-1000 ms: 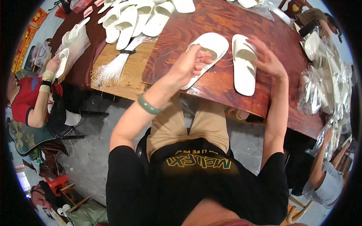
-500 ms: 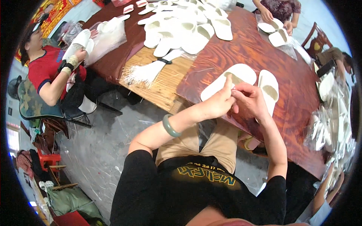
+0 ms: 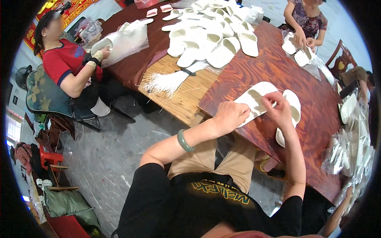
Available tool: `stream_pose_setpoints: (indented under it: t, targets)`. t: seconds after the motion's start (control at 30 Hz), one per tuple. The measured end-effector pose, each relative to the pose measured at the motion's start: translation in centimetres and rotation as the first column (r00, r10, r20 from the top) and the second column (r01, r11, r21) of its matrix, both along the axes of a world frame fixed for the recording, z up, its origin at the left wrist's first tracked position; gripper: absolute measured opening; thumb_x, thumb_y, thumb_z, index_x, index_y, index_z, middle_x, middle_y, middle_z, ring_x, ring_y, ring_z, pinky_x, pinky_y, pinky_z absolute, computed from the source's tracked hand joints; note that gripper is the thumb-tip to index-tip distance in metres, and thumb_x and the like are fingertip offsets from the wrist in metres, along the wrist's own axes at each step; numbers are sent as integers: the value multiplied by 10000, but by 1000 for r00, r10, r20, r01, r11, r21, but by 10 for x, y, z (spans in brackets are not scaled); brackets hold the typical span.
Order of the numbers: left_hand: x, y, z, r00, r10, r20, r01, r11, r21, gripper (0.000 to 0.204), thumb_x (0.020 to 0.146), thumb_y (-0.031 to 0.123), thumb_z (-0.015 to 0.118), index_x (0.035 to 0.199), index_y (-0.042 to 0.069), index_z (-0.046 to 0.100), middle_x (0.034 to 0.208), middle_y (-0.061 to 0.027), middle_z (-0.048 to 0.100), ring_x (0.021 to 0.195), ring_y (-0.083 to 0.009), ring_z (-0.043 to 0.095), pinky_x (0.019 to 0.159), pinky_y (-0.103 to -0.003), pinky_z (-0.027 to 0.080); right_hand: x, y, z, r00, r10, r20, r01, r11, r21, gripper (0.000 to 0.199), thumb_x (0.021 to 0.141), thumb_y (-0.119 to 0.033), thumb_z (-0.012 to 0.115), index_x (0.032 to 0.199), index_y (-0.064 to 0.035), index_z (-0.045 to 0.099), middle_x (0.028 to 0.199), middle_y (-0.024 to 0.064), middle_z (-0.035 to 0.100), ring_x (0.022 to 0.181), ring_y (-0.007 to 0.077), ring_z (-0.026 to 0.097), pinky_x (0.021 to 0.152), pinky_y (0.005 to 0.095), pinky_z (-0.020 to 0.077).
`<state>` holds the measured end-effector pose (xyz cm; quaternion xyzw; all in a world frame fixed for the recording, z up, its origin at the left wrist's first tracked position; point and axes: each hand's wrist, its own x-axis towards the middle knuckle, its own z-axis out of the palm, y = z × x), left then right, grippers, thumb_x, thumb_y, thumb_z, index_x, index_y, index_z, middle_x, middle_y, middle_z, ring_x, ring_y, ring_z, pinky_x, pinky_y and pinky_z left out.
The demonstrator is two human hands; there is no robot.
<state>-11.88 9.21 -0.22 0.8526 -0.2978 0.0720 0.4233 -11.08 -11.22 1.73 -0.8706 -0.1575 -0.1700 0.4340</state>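
A pair of white slippers lies before me on the red-brown table; the left slipper [image 3: 265, 87] is partly covered by my hands, the right slipper [image 3: 293, 100] by my right hand and wrist. My left hand [image 3: 231, 116] is closed in a pinch beside the near end of the left slipper. Over that slipper's upper, my right hand [image 3: 279, 108] is curled with thumb and fingertips together. Whatever either hand pinches is too small to make out. Left of the pair lies a bundle of thin white strands [image 3: 170, 82], bound with a black band.
A heap of white slippers [image 3: 210, 37] covers the table's far middle. At left, a person in a red shirt [image 3: 65, 59] handles a slipper over clear plastic; another person [image 3: 303, 23] handles slippers at far right. Bagged slippers [image 3: 353, 139] crowd the right edge.
My hands, close together before, have drawn apart: the right has moved right, the left slightly left and down. The person in red has lowered the slippers toward the plastic. The view has shifted.
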Motion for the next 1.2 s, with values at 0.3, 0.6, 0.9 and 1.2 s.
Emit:
stream_pose_setpoints:
  t: [0.3,0.6,0.9,1.2]
  targets:
    - [37,-45,-29,951,60,304,-68,998,17,229,805,210,553,644,54,601,587,-113,575,598,-296,598,546,-424,447,48,-35,-22,975,-218,-35,192,916,-352,198,848,-184,523,922,-48,647,809,190,626,784,340,619,688,366,471]
    - [41,-84,-26,939,343,-29,-343,939,24,148,711,203,588,718,91,685,685,-145,617,668,-317,615,600,-417,466,55,-60,7,850,73,-521,-130,989,-74,216,810,-5,470,943,-7,640,665,-6,579,538,58,523,464,220,441]
    - [41,-93,-23,903,423,-79,-424,906,15,141,724,193,580,737,98,684,712,-155,620,683,-330,613,625,-419,470,94,-84,7,600,203,-774,-334,942,-13,181,757,-31,621,924,-9,687,660,-23,615,543,46,527,494,216,444]
    - [42,-75,-20,913,391,-116,-407,896,-180,184,731,197,594,656,33,628,645,-183,574,605,-330,591,546,-413,434,74,-78,-10,903,74,-424,-137,983,-121,80,723,-63,629,729,16,614,572,1,537,535,90,480,492,256,384]
